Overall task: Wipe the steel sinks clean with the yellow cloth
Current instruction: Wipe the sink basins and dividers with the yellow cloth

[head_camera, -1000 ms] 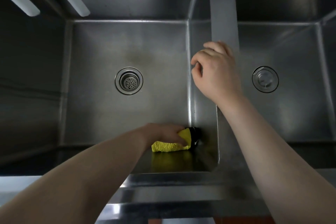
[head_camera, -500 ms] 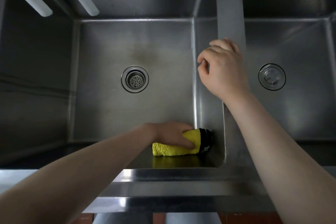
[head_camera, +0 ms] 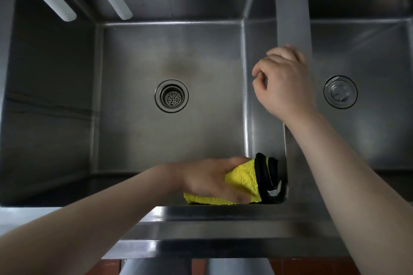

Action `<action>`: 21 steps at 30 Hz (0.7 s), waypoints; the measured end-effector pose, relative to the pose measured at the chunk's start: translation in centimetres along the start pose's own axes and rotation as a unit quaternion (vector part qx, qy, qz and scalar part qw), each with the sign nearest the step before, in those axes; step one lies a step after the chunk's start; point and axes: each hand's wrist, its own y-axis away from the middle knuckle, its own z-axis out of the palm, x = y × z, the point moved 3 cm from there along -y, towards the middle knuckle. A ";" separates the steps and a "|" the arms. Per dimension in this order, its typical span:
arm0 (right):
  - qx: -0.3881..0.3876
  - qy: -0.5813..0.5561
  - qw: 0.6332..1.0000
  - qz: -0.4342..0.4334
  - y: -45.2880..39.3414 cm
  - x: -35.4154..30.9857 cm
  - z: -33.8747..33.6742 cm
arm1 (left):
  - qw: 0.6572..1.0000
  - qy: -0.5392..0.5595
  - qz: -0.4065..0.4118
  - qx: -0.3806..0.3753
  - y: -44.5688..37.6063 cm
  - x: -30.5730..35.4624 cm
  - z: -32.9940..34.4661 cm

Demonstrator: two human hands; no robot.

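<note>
Left hand [head_camera: 210, 182] clenched low; right hand [head_camera: 283, 82] loosely curled, raised.

Cloth [head_camera: 242, 179] in left sink's [head_camera: 138, 69] near-right corner

I see brushed steel in the left sink [head_camera: 138, 69], dully reflective; the yellow cloth [head_camera: 242, 179] looks fluffy microfibre, edged with a black stitched trim.

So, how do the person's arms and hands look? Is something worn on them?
Both forearms are bare as far as the picture shows: no sleeves are visible. The left hand and the right hand have no gloves, and I see no rings, watch or bracelet on either wrist. The fingertips are partly blurred or hidden, so the nails cannot be judged.
</note>
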 end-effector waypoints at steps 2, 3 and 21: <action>-0.002 -0.001 1.000 0.000 0.0 0.0 -0.1 | 0.999 -0.039 -0.013 0.003 -0.4 0.0 0.2; -0.003 -0.001 1.000 0.001 0.0 0.0 -0.1 | 0.998 -0.056 -0.017 0.006 -0.6 -0.2 0.2; -0.004 0.004 1.000 0.004 -0.1 0.0 -0.1 | 0.994 -0.095 -0.057 0.012 -5.3 -6.9 -1.8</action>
